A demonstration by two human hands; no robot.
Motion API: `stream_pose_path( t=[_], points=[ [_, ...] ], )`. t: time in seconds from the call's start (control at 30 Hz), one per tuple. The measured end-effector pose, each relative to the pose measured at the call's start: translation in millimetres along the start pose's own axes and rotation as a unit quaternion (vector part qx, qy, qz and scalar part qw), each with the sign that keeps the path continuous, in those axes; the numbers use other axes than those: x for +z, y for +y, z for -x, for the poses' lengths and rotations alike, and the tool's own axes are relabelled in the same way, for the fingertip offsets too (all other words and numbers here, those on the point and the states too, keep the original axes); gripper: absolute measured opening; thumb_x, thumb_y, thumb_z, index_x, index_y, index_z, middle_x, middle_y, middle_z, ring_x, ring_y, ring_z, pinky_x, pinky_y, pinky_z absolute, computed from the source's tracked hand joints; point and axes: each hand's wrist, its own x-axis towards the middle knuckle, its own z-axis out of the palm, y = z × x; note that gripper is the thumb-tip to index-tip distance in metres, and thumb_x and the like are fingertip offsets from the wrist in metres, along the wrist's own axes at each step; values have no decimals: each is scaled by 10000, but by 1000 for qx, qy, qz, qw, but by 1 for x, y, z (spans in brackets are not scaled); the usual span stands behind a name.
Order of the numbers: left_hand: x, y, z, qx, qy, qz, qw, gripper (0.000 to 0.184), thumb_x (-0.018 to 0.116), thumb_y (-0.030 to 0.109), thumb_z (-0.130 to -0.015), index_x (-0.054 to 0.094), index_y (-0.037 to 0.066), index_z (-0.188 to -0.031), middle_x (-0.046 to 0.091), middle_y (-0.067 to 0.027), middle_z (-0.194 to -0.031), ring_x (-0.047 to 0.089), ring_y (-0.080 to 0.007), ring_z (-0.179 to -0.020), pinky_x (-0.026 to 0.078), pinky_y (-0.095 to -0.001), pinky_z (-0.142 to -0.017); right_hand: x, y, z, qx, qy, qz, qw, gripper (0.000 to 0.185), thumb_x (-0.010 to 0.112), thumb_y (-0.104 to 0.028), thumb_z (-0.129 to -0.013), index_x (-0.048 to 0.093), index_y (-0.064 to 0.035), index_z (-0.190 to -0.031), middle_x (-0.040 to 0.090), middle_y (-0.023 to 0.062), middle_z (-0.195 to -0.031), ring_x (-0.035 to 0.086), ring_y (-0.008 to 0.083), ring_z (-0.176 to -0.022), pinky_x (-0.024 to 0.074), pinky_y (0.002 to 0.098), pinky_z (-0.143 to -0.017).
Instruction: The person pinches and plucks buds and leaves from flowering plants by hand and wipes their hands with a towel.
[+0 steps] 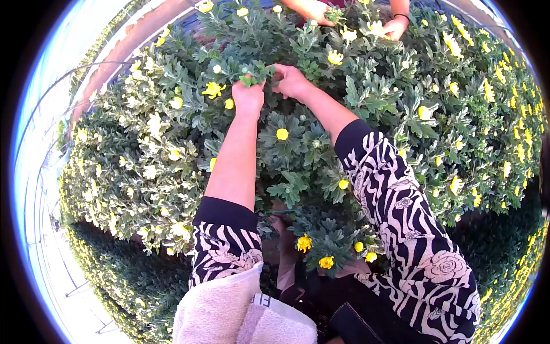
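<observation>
My left hand (pixel 248 98) is closed around a leafy chrysanthemum sprig (pixel 252 74), with a few green leaves poking out above the fingers. Right beside it, my right hand (pixel 291 82) is bent inward, fingers pinched together at the same leafy growth; what lies between its fingertips is hidden. Just left of my hands is an open yellow bloom (pixel 213 90), with a smaller yellow bud (pixel 229 104) below it. Under my wrists another yellow bud (pixel 282 134) rises from broad green leaves.
Dense chrysanthemum plants (pixel 143 149) spread on both sides. Across the bed, another person's hand (pixel 321 11) holds greenery, and that person's other hand (pixel 395 26) touches a flower. A pale towel (pixel 220 309) hangs in front of me. Curved greenhouse hoops (pixel 63 80) stand at left.
</observation>
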Motion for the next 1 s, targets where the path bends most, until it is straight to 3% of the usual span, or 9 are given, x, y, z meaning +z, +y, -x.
stream_pose_path(
  t=[0.3,0.37,0.47,0.57,0.63,0.73,0.87,0.93,1.0],
  points=[
    [-13,37,23,61,-137,-279,948,287,513,-55,-856,689,26,-1068,688,-56,-937,605,-139,-822,473,-282,-742,-18,-1,20,146,-56,41,987,210,584,-57,-895,688,-58,-1078,693,34,-811,613,135,-578,489,289,-453],
    [-14,-7,8,98,-85,-262,956,185,561,-3,-847,690,29,-976,706,-136,-880,648,-217,-775,494,-340,-739,-17,-12,25,165,-67,57,982,213,638,-55,-869,685,-68,-1076,703,33,-831,630,122,-599,495,286,-485],
    [-10,-25,0,17,26,-101,994,143,608,12,-814,692,10,-931,702,-184,-909,666,-298,-814,503,-376,-753,-8,21,5,-46,-49,80,995,448,818,-187,-764,642,-54,-1154,697,60,-792,660,133,-633,529,288,-590],
    [-9,-2,8,37,-16,-542,840,160,666,71,-805,709,9,-946,703,-193,-990,675,-357,-954,539,-403,-830,1,61,-11,-44,110,147,982,422,833,-206,-753,661,-16,-1089,681,64,-785,628,139,-621,537,316,-614],
    [-2,8,17,14,-53,-574,817,213,665,98,-812,718,31,-1007,700,-177,-1066,672,-328,-1032,541,-397,-882,-4,49,3,-76,91,200,972,368,812,-202,-777,668,2,-1048,683,73,-824,628,140,-659,540,327,-637],
    [2,8,26,-120,-157,-636,746,264,636,117,-833,714,63,-1080,676,-158,-1175,654,-309,-1102,534,-408,-906,-6,21,20,-24,96,-22,995,297,752,-197,-830,673,-11,-1048,701,66,-813,649,139,-628,525,301,-605],
    [-2,-9,22,-161,-169,-571,787,326,654,120,-832,678,64,-1152,649,-197,-1207,623,-337,-1144,506,-397,-948,-13,2,31,47,93,49,993,232,749,-160,-824,696,-38,-1014,704,38,-792,634,119,-591,520,296,-587],
    [-1,-27,9,-62,-40,-263,962,451,656,93,-844,573,50,-1285,647,-207,-1198,627,-335,-1121,484,-387,-961,-7,4,31,30,98,42,994,224,743,-137,-817,701,-46,-1016,702,45,-782,635,128,-585,522,296,-587],
    [5,-27,-6,-47,-12,-98,994,645,634,80,-882,332,15,-1449,612,-211,-1210,608,-308,-1112,463,-377,-957,-4,12,28,11,105,36,994,220,736,-115,-810,705,-54,-1019,700,52,-771,636,137,-578,524,296,-586]
  ],
)
